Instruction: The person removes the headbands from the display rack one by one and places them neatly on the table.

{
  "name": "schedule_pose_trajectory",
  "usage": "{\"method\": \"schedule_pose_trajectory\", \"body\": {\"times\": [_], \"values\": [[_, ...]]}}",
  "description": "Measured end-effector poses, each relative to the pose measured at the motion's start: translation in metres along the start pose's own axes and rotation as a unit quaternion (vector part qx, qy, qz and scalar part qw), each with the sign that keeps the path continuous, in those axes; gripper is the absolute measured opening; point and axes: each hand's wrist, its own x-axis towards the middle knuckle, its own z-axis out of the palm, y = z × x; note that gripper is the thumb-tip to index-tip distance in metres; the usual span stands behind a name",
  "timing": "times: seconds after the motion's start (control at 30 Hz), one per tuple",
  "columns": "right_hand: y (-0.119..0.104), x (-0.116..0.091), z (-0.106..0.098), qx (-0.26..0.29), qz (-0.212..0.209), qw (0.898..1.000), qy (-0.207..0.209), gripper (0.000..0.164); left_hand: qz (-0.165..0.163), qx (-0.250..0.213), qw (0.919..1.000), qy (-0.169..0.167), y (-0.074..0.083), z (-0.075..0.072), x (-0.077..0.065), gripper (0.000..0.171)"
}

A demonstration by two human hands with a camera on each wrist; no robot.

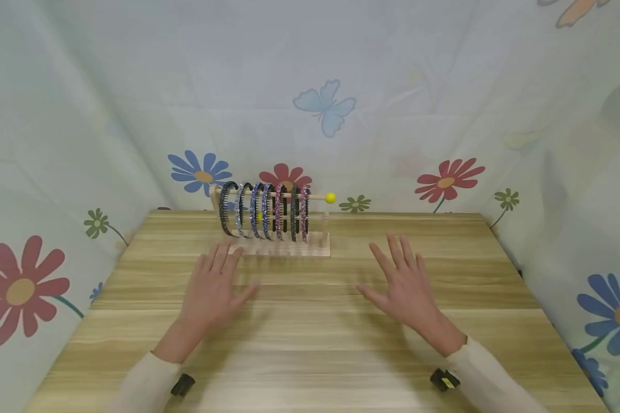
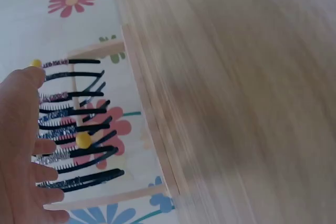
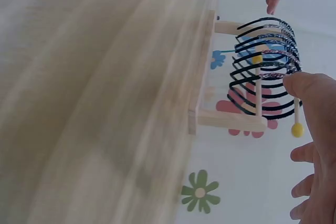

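Several glittery headbands with comb teeth hang in a row on a wooden rack at the back of the table. From left to right they run from a black headband through a silver headband and blue ones to a pink headband. My left hand is held over the table in front of the rack's left end, fingers spread, holding nothing. To the right of the rack, my right hand is likewise spread and holds nothing. Both wrist views show the rack beyond the hand.
A yellow ball caps the rack's upper rod, which sticks out to the right. The wood-grain table is bounded behind and at the sides by a flowered cloth.
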Motion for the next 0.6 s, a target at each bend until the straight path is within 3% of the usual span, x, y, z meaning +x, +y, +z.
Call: {"method": "schedule_pose_trajectory", "body": {"times": [0.27,0.43,0.6], "values": [[-0.01,0.017,-0.012,0.017,-0.013,1.0,-0.002,0.089,-0.008,-0.019,0.9977,0.064,-0.023,-0.005,0.01,0.077],[-0.018,0.028,-0.016,0.041,-0.025,0.999,0.011,0.085,-0.033,-0.083,0.9912,0.098,-0.039,-0.001,0.015,0.072],[-0.027,0.042,-0.018,0.082,-0.032,0.996,0.012,0.081,-0.091,-0.158,0.9788,0.093,-0.053,0.003,0.021,0.077]]}}
